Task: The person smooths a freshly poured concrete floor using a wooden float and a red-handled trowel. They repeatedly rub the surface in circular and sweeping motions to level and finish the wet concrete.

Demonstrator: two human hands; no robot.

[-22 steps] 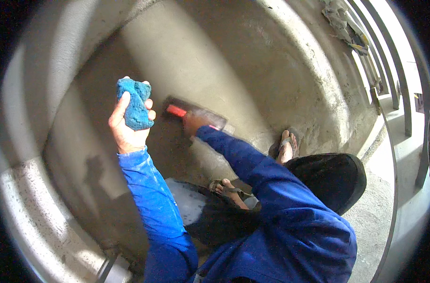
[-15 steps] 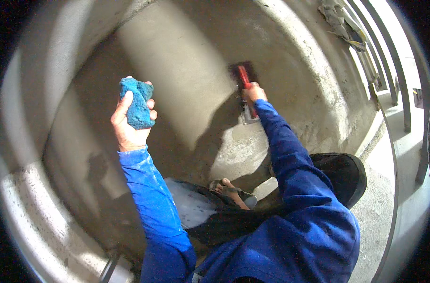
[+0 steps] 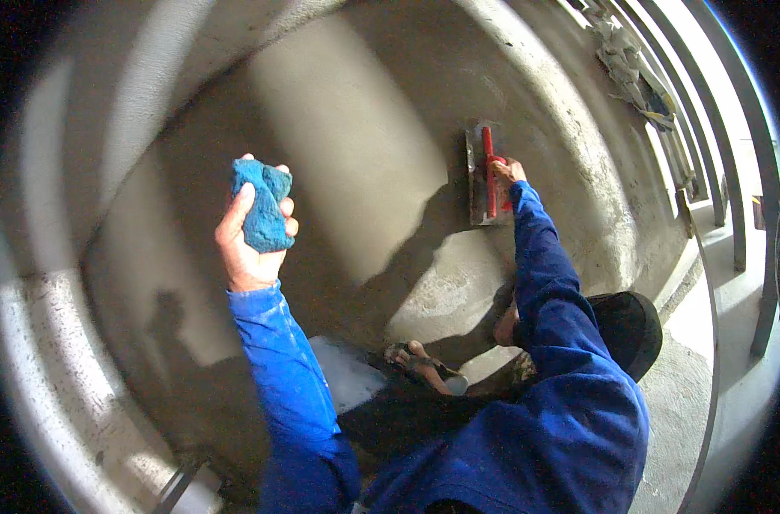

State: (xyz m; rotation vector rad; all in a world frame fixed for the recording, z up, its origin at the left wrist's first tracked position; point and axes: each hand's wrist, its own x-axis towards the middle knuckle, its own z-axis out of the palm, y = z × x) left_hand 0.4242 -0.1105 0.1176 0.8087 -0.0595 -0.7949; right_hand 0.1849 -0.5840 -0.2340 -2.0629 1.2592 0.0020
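Observation:
My left hand (image 3: 251,244) is closed around a blue sponge (image 3: 264,208), held up over the floor with the thumb across its near face. Farther right, my right hand (image 3: 507,170) grips the red handle of a plastering trowel (image 3: 478,184). The trowel's flat metal blade lies against the smooth grey cement floor (image 3: 339,137), its long side pointing away from me. Part of the handle is covered by my fingers. A paler, rougher patch of cement (image 3: 450,283) shows just nearer than the trowel.
My sandalled foot (image 3: 424,367) stands on the floor below the pale patch. Metal railing bars (image 3: 728,146) run along the right, with a crumpled grey sack or cloth (image 3: 623,64) beside them. A speckled ledge (image 3: 82,368) borders the left, and a wall (image 3: 142,77) rises beyond.
My right hand has moved the trowel to the right, and its blade shows more fully. The left hand keeps its hold on the sponge. The whole view has shifted slightly.

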